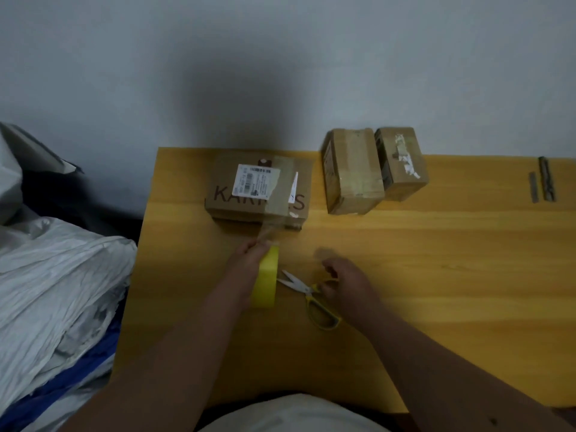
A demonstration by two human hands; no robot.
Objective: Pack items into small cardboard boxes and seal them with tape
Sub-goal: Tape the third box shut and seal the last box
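A yellow wooden worktop (405, 260) stood against a gray wall. The left hand (249, 260) held the yellow tape roll (266, 279), its clear strip running away to the printed box (258, 191). The scissors (307, 289) lay just right of the roll, blades pointing left. The right hand (346, 285) was nearer, its grip maybe pinching the handles.

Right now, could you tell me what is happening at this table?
A person is taping a cardboard box shut on the wooden table. The left hand holds the yellow tape roll, with a clear strip stretched from it up over the box. The right hand is on the yellow-handled scissors lying on the table, apparently to cut the strip. Two taped boxes stand behind.
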